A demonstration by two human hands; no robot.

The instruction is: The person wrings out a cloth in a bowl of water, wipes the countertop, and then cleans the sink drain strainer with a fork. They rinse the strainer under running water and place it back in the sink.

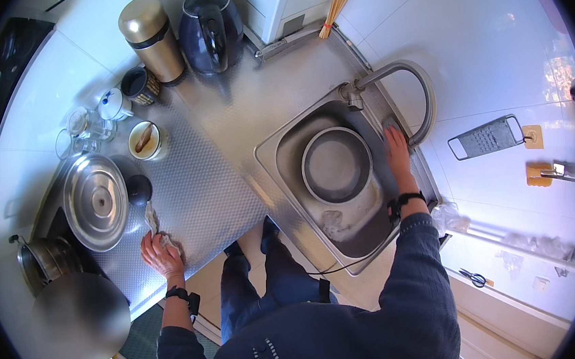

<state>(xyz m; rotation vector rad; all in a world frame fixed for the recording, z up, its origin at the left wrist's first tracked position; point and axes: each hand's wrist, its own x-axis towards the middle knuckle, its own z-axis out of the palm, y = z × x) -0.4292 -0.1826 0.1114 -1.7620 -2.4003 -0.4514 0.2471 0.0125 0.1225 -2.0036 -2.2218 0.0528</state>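
My left hand (162,257) is on the patterned steel counter (205,181), its fingers around a crumpled pale cloth (152,219). A round dark object (139,190) sits just beyond the cloth's far end. At the right rim of the steel sink (289,200), my right hand (397,152) has its fingers on a small grey pad or cloth (389,123). In the sink basin stands a round grey metal pan (336,165). The gooseneck faucet (426,90) arches close beside my right hand.
A large steel lid (96,201) lies at the left, near a steel pot (51,261). Along the back are a cup holding a brown item (144,140), glassware (88,125), a dark mug (140,85), a gold vacuum flask (152,40) and an electric kettle (210,30). A grater (486,136) hangs right.
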